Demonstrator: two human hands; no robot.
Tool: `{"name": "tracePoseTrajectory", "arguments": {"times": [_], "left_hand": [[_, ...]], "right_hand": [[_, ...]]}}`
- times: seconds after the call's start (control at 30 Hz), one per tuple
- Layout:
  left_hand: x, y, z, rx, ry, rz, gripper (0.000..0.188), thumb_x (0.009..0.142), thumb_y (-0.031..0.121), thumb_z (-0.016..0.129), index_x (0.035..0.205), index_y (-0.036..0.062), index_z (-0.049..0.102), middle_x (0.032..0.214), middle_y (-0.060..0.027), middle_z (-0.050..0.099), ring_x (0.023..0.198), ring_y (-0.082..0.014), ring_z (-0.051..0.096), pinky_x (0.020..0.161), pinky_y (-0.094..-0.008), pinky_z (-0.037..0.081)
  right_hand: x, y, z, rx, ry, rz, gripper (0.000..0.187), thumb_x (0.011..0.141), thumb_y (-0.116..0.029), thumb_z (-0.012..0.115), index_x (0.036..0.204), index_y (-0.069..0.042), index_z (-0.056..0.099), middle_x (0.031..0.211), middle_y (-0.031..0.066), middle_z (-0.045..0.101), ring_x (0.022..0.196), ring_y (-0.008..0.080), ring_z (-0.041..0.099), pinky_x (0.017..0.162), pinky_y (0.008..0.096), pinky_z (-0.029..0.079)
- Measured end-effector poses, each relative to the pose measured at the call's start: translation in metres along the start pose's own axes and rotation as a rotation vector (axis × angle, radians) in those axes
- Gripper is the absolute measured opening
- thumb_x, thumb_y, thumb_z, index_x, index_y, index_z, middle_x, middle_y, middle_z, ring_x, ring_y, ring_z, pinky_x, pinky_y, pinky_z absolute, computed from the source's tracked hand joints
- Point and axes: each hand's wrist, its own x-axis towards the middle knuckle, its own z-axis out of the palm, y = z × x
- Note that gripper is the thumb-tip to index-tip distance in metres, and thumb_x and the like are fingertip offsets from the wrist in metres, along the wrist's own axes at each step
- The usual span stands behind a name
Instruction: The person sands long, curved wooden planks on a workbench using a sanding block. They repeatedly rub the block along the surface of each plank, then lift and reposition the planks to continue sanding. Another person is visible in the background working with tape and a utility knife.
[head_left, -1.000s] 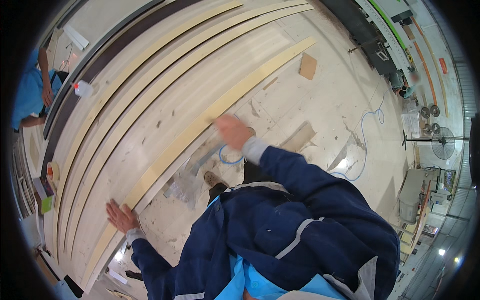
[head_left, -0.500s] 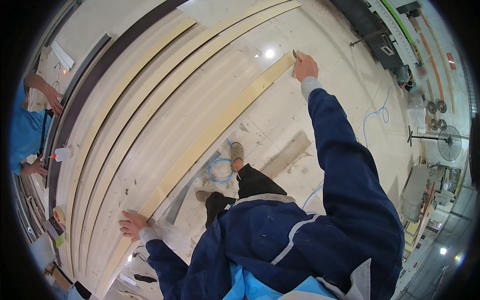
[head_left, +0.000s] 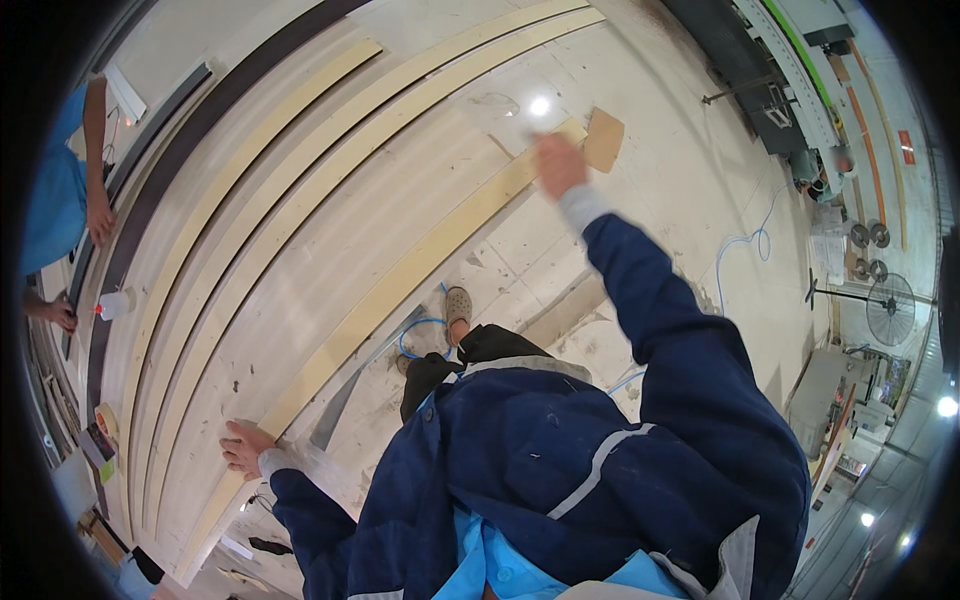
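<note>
A long pale yellow strip (head_left: 400,270) lies along the near edge of the light work surface. My left hand (head_left: 245,449) rests across its lower part, fingers spread over the far edge onto the surface. Near the strip's upper end is my right hand (head_left: 561,166), smeared by motion, so its fingers cannot be read. Just right of that hand shows a tan, sheet-like piece (head_left: 604,140) with rounded corners. Whether my right hand holds it cannot be made out. Several similar strips (head_left: 290,215) lie farther left.
A dark rail (head_left: 165,190) borders the far side, with a white bottle (head_left: 114,305) by it. Beyond stands a co-worker in blue (head_left: 62,190). Tape (head_left: 106,420) lies at lower left. A blue hose (head_left: 425,322) runs by my feet; a fan (head_left: 890,308) stands at right.
My right hand has moved left, in from the strip's upper end, and the tan piece now shows beside it. My left hand stays on the strip. The co-worker's arms have shifted.
</note>
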Motion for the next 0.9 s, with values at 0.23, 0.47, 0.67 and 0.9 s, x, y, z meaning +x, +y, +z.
{"name": "tracePoseTrajectory", "arguments": {"times": [0.23, 0.47, 0.67, 0.9], "left_hand": [[-0.001, -0.002, 0.004, -0.003, 0.015, 0.001, 0.08, 0.091, 0.074, 0.024, 0.151, 0.022, 0.033, 0.158, -0.0038, 0.027, 0.147, -0.0284, 0.02, 0.114, -0.0577, 0.016], [0.003, -0.004, 0.006, 0.011, 0.03, 0.009, 0.08, 0.09, 0.074, 0.026, 0.151, 0.0222, 0.033, 0.158, -0.0027, 0.028, 0.147, -0.0284, 0.021, 0.114, -0.0574, 0.016], [0.005, -0.005, 0.01, 0.02, 0.037, 0.001, 0.078, 0.09, 0.073, 0.027, 0.15, 0.0231, 0.034, 0.157, -0.0019, 0.03, 0.145, -0.0272, 0.023, 0.113, -0.058, 0.016], [0.004, -0.004, 0.005, -0.025, 0.031, 0.003, 0.077, 0.09, 0.072, 0.028, 0.15, 0.0231, 0.034, 0.158, -0.0027, 0.029, 0.146, -0.0275, 0.021, 0.114, -0.0581, 0.014]], "right_hand": [[-0.062, -0.092, 0.06, 0.103, -0.101, -0.316, 0.014, 0.085, -0.013, 0.053, 0.093, -0.006, 0.062, 0.09, 0.0154, 0.063, 0.087, 0.0332, 0.062, 0.078, 0.0448, 0.05], [-0.048, -0.067, 0.042, 0.194, -0.101, -0.241, 0.029, 0.083, -0.01, 0.051, 0.107, -0.01, 0.066, 0.096, 0.0146, 0.064, 0.095, 0.0321, 0.061, 0.085, 0.043, 0.049], [0.046, 0.054, -0.016, -0.328, 0.013, 0.244, 0.025, 0.087, -0.014, 0.05, 0.104, -0.011, 0.068, 0.095, 0.0159, 0.067, 0.093, 0.0343, 0.064, 0.082, 0.043, 0.051], [-0.003, 0.004, 0.012, 0.076, -0.168, -0.306, 0.026, 0.089, -0.013, 0.048, 0.104, -0.017, 0.069, 0.095, 0.0127, 0.067, 0.096, 0.0311, 0.063, 0.082, 0.0421, 0.052]]}}
